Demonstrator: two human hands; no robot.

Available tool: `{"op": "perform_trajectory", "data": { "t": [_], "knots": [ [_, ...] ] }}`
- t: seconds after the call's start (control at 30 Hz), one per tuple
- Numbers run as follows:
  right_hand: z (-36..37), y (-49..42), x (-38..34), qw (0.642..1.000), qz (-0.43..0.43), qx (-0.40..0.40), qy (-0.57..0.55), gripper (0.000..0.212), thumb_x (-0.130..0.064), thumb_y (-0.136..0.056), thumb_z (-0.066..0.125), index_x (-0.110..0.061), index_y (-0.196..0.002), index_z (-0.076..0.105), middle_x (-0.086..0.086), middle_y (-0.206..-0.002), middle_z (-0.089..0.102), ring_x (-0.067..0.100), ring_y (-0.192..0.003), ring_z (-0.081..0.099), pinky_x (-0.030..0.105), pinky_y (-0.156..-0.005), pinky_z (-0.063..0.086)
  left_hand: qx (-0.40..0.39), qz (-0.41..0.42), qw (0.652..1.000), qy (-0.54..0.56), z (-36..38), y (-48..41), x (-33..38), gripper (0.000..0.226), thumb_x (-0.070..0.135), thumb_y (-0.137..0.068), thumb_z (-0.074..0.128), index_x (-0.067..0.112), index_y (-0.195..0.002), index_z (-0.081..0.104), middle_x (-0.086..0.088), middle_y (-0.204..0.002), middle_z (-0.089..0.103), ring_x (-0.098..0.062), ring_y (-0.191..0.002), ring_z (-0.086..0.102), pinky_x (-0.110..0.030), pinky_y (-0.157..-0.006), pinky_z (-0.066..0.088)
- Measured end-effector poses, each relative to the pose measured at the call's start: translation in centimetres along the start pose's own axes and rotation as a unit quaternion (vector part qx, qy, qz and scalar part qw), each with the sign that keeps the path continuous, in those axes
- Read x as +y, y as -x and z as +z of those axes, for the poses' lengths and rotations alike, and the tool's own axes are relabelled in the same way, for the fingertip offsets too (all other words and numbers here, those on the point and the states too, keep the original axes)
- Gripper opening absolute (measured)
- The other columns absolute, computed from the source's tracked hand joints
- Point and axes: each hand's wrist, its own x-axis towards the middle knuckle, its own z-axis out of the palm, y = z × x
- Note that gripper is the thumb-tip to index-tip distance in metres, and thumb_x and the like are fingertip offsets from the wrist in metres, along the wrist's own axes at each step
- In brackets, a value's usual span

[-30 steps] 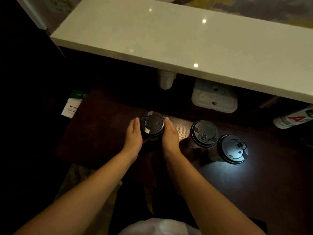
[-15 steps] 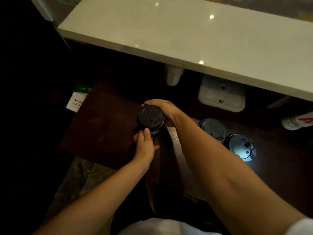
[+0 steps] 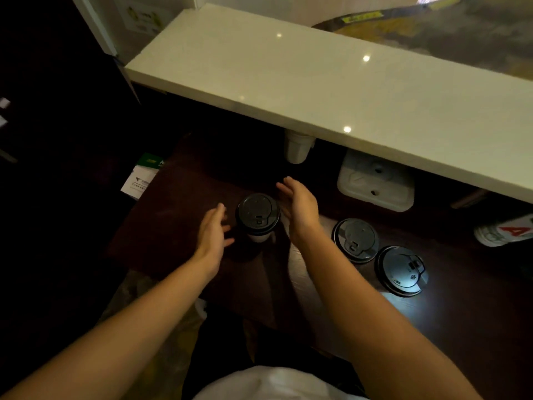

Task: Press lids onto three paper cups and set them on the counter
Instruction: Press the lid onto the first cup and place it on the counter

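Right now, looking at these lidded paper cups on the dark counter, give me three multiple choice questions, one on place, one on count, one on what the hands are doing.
1. Where does the paper cup with the black plastic lid stand?
A. between the two hands
B. on the pale stone shelf
C. beside the white foam box

2. How many lidded cups show on the dark wooden counter?
A. one
B. two
C. three

3. What is the state of the left hand and right hand?
A. both gripping the cup
B. both open, apart from the cup
C. one pressing the lid down

Answers: 1 A, a hand sits on each side of it. 2 C, that cup plus two more lidded cups to its right. 3 B, fingers are spread, with a gap to the cup on both sides.
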Motion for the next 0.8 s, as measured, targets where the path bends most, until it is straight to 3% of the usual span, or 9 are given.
{"op": "perform_trajectory", "data": {
  "t": [0.07, 0.2, 0.33, 0.43, 0.57, 0.63, 0.73, 0.8],
  "knots": [
    [-0.7, 1.8, 1.3, 0.999, -0.005, 0.021, -0.026, 0.014, -0.029, -0.102, 0.053, -0.029, -0.102, 0.067, -0.007, -0.108, 0.07, 0.008, -0.106, 0.062, 0.037, -0.111, 0.043, -0.01, 0.021, 1.0, -0.009, 0.4, -1.1, 0.9, 0.041, 0.04, -0.102, 0.037, 0.014, -0.127, 0.058, -0.006, -0.13, 0.058, -0.025, -0.121, 0.054, -0.042, -0.094, 0.047],
    [-1.4, 4.1, 4.2, 0.999, 0.034, 0.009, -0.038, 0.031, -0.039, -0.103, 0.05, -0.024, -0.122, 0.069, -0.003, -0.122, 0.072, 0.013, -0.116, 0.064, 0.037, -0.107, 0.048, -0.043, 0.033, 0.998, -0.021, 2.3, -1.4, 0.8, 0.036, 0.038, -0.103, 0.037, 0.019, -0.114, 0.065, -0.003, -0.118, 0.065, -0.02, -0.114, 0.058, -0.037, -0.094, 0.047],
    [-0.8, 4.7, 4.6, 0.998, 0.037, 0.011, -0.041, 0.028, -0.036, -0.104, 0.051, -0.023, -0.103, 0.076, -0.001, -0.103, 0.078, 0.014, -0.104, 0.071, 0.029, -0.089, 0.055, -0.017, 0.007, 1.0, -0.009, 3.3, -1.3, -0.5, 0.046, 0.044, -0.1, 0.042, 0.016, -0.133, 0.056, -0.007, -0.13, 0.062, -0.022, -0.122, 0.056, -0.044, -0.108, 0.043],
    [-0.5, 4.3, 4.7, 0.999, 0.022, 0.017, -0.022, 0.031, -0.035, -0.104, 0.052, -0.017, -0.113, 0.075, 0.007, -0.111, 0.077, 0.019, -0.108, 0.071, 0.034, -0.095, 0.056, -0.022, 0.019, 1.0, -0.012, 3.4, -1.4, -0.9, 0.053, 0.048, -0.1, 0.04, 0.013, -0.137, 0.052, -0.008, -0.136, 0.059, -0.021, -0.125, 0.055, -0.042, -0.109, 0.042],
    [0.1, 3.9, 5.1, 0.999, 0.008, 0.032, -0.028, 0.033, -0.036, -0.105, 0.049, -0.018, -0.101, 0.076, 0.012, -0.108, 0.077, 0.023, -0.107, 0.072, 0.034, -0.094, 0.056, -0.021, 0.041, 0.998, -0.03, 3.4, -1.3, -1.6, 0.06, 0.054, -0.098, 0.036, 0.014, -0.141, 0.048, -0.006, -0.141, 0.054, -0.02, -0.13, 0.05, -0.043, -0.112, 0.04],
    [0.1, 3.3, 4.8, 0.999, 0.015, 0.036, -0.029, 0.032, -0.036, -0.104, 0.051, -0.019, -0.096, 0.077, 0.013, -0.106, 0.078, 0.026, -0.105, 0.073, 0.037, -0.094, 0.057, -0.031, 0.051, 0.998, -0.03, 3.4, -1.1, -1.9, 0.056, 0.052, -0.1, 0.032, 0.014, -0.137, 0.051, -0.005, -0.135, 0.058, -0.02, -0.127, 0.053, -0.042, -0.109, 0.043],
    [0.2, 1.5, 4.1, 0.997, 0.039, 0.039, -0.044, 0.026, -0.034, -0.1, 0.06, -0.016, -0.093, 0.078, 0.016, -0.104, 0.078, 0.031, -0.104, 0.073, 0.043, -0.096, 0.057, -0.039, 0.078, 0.996, -0.035, 3.6, -0.3, -2.4, 0.038, 0.037, -0.105, 0.025, 0.017, -0.124, 0.052, 0.001, -0.116, 0.061, -0.013, -0.108, 0.059, -0.033, -0.09, 0.052],
    [0.7, 0.5, 3.3, 0.996, 0.061, 0.035, -0.055, 0.023, -0.032, -0.096, 0.066, -0.012, -0.101, 0.077, 0.015, -0.104, 0.078, 0.03, -0.102, 0.074, 0.042, -0.094, 0.059, -0.039, 0.096, 0.993, -0.049, 3.7, 0.2, -2.9, 0.037, 0.035, -0.106, 0.023, 0.018, -0.128, 0.046, -0.003, -0.123, 0.057, -0.011, -0.103, 0.057, -0.032, -0.083, 0.051]
  ]
}}
